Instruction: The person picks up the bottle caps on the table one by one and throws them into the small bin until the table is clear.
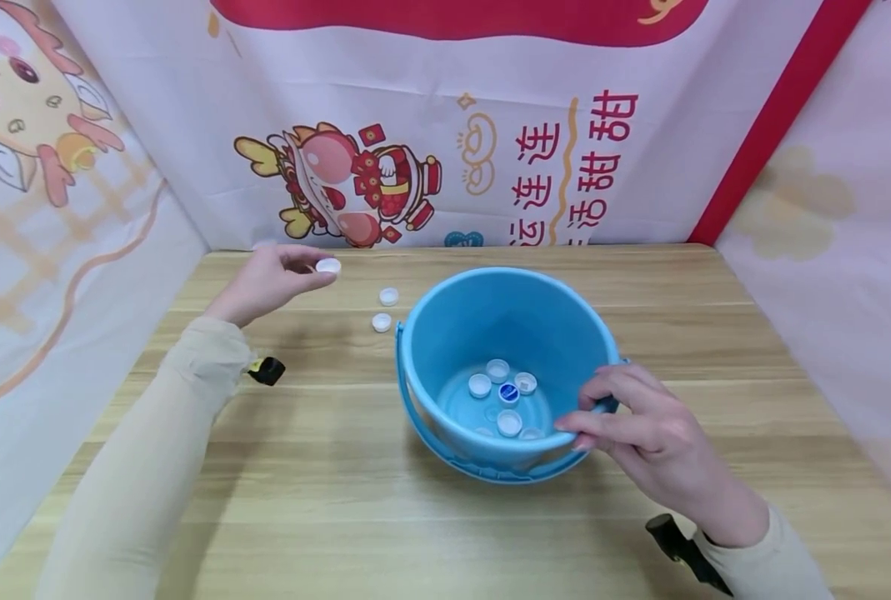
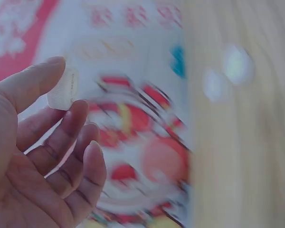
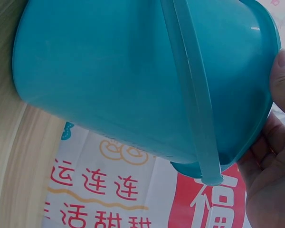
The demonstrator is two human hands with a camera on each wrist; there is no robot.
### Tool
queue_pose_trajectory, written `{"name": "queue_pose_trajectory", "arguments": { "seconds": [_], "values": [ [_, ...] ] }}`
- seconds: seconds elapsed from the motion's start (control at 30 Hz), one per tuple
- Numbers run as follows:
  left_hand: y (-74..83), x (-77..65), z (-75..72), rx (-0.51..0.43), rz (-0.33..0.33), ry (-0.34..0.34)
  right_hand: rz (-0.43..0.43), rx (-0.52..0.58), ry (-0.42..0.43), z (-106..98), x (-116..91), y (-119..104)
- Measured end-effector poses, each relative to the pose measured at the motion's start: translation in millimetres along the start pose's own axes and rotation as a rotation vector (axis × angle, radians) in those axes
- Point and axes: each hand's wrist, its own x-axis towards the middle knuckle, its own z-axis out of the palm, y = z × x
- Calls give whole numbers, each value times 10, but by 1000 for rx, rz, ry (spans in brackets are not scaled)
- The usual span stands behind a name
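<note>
A white bottle cap [image 1: 328, 266] is pinched between the thumb and fingers of my left hand [image 1: 276, 279], at the back left of the table. In the left wrist view this cap [image 2: 62, 91] shows a ridged side. My right hand [image 1: 651, 437] grips the rim of a blue bucket [image 1: 505, 287] at its front right. Several white caps [image 1: 509, 422] lie on the bucket's bottom, along with one cap with a blue top [image 1: 508, 393]. Two more white caps, one farther back [image 1: 388, 297] and one nearer [image 1: 381, 322], rest on the table left of the bucket.
The bucket's handle [image 1: 415, 421] hangs down over its front left side. A wood-grain table [image 1: 325, 492] lies under everything. Printed cloth [image 1: 415, 92] with red figures and writing hangs behind the table and along both sides.
</note>
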Motion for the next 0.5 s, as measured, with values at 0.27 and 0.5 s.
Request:
{"name": "queue_pose_trajectory", "arguments": {
  "seconds": [0.27, 0.5],
  "values": [
    [873, -419, -25, -29, 201, 48, 24, -1, -11, -6, -12, 1],
    [1343, -619, -8, -51, 368, 61, 31, 7, -15, -1, -11, 0]
  ]
}}
